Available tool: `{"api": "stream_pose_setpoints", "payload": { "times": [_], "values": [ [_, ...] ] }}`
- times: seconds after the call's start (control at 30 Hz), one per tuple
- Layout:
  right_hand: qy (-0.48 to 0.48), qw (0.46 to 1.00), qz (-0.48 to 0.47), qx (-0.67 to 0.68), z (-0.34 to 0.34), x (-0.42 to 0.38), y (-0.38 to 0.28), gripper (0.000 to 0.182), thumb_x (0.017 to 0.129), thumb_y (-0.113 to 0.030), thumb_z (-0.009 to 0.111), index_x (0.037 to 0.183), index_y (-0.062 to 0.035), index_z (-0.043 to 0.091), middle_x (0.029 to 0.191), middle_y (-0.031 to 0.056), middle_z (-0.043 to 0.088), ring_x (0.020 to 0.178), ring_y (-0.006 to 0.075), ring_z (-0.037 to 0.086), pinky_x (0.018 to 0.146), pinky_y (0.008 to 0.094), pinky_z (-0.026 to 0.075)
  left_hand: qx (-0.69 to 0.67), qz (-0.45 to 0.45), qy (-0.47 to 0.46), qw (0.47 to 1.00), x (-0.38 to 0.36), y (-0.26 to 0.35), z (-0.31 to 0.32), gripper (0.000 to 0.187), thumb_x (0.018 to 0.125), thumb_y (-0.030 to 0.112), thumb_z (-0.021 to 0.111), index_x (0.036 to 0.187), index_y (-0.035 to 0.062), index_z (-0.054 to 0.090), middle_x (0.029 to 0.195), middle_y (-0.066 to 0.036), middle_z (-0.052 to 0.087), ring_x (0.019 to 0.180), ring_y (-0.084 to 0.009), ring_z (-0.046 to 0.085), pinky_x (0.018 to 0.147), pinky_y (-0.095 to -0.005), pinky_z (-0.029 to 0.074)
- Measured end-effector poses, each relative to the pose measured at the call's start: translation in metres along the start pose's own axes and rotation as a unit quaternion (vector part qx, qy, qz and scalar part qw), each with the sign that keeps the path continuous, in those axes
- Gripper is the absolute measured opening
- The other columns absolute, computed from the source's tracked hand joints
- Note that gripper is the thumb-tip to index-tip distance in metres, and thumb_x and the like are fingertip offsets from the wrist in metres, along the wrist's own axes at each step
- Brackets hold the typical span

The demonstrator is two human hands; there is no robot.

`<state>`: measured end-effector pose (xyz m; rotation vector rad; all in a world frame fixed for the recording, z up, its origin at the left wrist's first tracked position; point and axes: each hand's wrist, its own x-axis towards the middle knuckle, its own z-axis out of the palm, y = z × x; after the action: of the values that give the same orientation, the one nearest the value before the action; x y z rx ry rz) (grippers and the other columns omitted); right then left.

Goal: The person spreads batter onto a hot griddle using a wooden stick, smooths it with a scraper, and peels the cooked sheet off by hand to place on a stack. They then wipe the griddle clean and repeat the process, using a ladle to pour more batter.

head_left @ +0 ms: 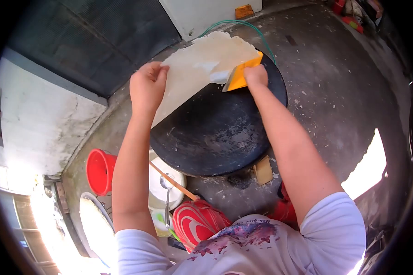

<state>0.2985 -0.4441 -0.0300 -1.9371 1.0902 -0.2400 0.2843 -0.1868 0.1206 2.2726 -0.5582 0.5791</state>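
Observation:
A large round black griddle [211, 133] is in front of me, its near half bare with pale scuffs. Over its far half spreads a thin, pale crepe [192, 68] with a ragged edge, reaching past the rim on the left. My left hand [147, 87] pinches the crepe's left edge between thumb and fingers. In my right hand [257, 77] is a yellow scraper [241, 75], its blade at the crepe's near edge on the right side of the griddle.
Below the griddle's left side stands a white tub [158, 198] with a metal ladle [166, 201] and a wooden stick [170, 178] across it. A red bucket [100, 172] is farther left. A green hose [259, 33] lies behind the griddle, near a white wall [202, 16].

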Motion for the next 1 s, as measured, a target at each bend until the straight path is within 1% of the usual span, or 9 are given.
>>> {"api": "stream_pose_setpoints", "payload": {
  "times": [0.1, 0.17, 0.3, 0.6, 0.77, 0.83, 0.9, 0.97, 1.0],
  "values": [
    [0.018, 0.999, -0.010, 0.030, 0.031, -0.026, -0.022, 0.037, 0.073, -0.028, 0.059, 0.094, 0.0032, 0.060, 0.098, 0.0230, 0.060, 0.096, 0.0351, 0.058, 0.082, 0.0387, 0.046, 0.011, 0.006, 0.004, 1.000, 0.012, 0.017, -0.014, 0.014, 0.077, 0.014, 0.062, 0.083, 0.0010, 0.063, 0.070, -0.013, 0.060, 0.061, -0.0231, 0.058, 0.059, -0.0297, 0.044],
    [-0.081, 0.991, -0.104, -0.007, 0.045, -0.027, -0.013, 0.046, 0.074, -0.034, 0.059, 0.101, 0.0036, 0.056, 0.103, 0.0233, 0.059, 0.096, 0.0348, 0.058, 0.081, 0.0397, 0.046, 0.038, 0.041, -0.005, 0.998, 0.006, 0.026, -0.022, 0.014, 0.080, 0.009, 0.062, 0.088, -0.0029, 0.061, 0.070, -0.006, 0.063, 0.065, -0.0065, 0.054, 0.062, -0.0217, 0.043],
    [-0.144, 0.957, -0.080, 0.238, 0.010, -0.033, 0.034, 0.030, 0.075, -0.022, 0.060, 0.087, 0.0047, 0.062, 0.082, 0.0170, 0.065, 0.081, 0.0261, 0.063, 0.068, 0.0353, 0.047, 0.075, 0.229, 0.008, 0.971, -0.050, 0.044, -0.033, 0.021, 0.066, -0.005, 0.061, 0.085, 0.0014, 0.061, 0.078, -0.012, 0.058, 0.070, -0.0269, 0.056, 0.061, -0.0321, 0.046],
    [-0.029, 0.973, -0.064, 0.221, -0.186, -0.008, 0.182, 0.029, 0.081, -0.016, 0.059, 0.103, 0.0023, 0.054, 0.093, 0.0079, 0.061, 0.083, 0.0158, 0.059, 0.075, 0.0270, 0.045, 0.087, 0.320, -0.291, 0.897, -0.209, 0.031, -0.006, 0.037, 0.067, 0.016, 0.064, 0.101, 0.0022, 0.059, 0.101, -0.010, 0.056, 0.097, -0.0259, 0.053, 0.082, -0.0376, 0.042],
    [-0.029, 0.933, -0.001, 0.360, -0.229, -0.038, 0.187, 0.030, 0.082, -0.016, 0.054, 0.107, -0.0002, 0.052, 0.100, 0.0077, 0.059, 0.090, 0.0175, 0.057, 0.080, 0.0283, 0.044, 0.195, -0.219, -0.056, 0.955, -0.242, -0.048, -0.003, 0.071, 0.070, 0.037, 0.070, 0.123, -0.0004, 0.041, 0.124, -0.021, 0.043, 0.124, -0.0329, 0.031, 0.093, -0.0439, 0.032],
    [-0.145, 0.834, 0.078, 0.527, -0.236, -0.050, 0.178, 0.028, 0.078, -0.009, 0.045, 0.104, 0.0004, 0.052, 0.103, 0.0077, 0.059, 0.093, 0.0194, 0.058, 0.083, 0.0316, 0.045, 0.018, -0.473, 0.073, 0.878, -0.267, -0.132, 0.008, 0.060, 0.073, 0.026, 0.071, 0.118, -0.0009, 0.043, 0.114, -0.019, 0.049, 0.111, -0.0299, 0.045, 0.081, -0.0414, 0.042],
    [-0.192, 0.832, 0.065, 0.517, -0.233, -0.056, 0.170, 0.035, 0.071, -0.006, 0.041, 0.104, 0.0007, 0.052, 0.104, 0.0072, 0.059, 0.097, 0.0215, 0.056, 0.088, 0.0320, 0.043, -0.105, -0.571, 0.104, 0.807, -0.266, -0.148, -0.002, 0.053, 0.073, 0.023, 0.071, 0.114, -0.0015, 0.047, 0.108, -0.017, 0.053, 0.101, -0.0282, 0.053, 0.075, -0.0383, 0.046],
    [-0.210, 0.874, 0.017, 0.437, -0.221, -0.063, 0.159, 0.038, 0.072, -0.006, 0.040, 0.107, 0.0016, 0.051, 0.105, 0.0092, 0.058, 0.098, 0.0213, 0.055, 0.087, 0.0312, 0.042, -0.272, -0.716, 0.068, 0.639, -0.247, -0.122, -0.024, 0.037, 0.073, 0.017, 0.071, 0.102, 0.0003, 0.054, 0.090, -0.010, 0.058, 0.075, -0.0214, 0.058, 0.061, -0.0321, 0.046],
    [-0.256, 0.900, -0.077, 0.344, -0.219, -0.059, 0.161, 0.037, 0.073, -0.006, 0.036, 0.105, 0.0028, 0.053, 0.105, 0.0099, 0.058, 0.098, 0.0201, 0.054, 0.086, 0.0298, 0.041, -0.266, -0.701, 0.061, 0.659, -0.253, -0.136, -0.022, 0.025, 0.074, 0.014, 0.068, 0.093, 0.0025, 0.058, 0.079, -0.005, 0.058, 0.066, -0.0162, 0.054, 0.058, -0.0312, 0.043]
  ]
}}
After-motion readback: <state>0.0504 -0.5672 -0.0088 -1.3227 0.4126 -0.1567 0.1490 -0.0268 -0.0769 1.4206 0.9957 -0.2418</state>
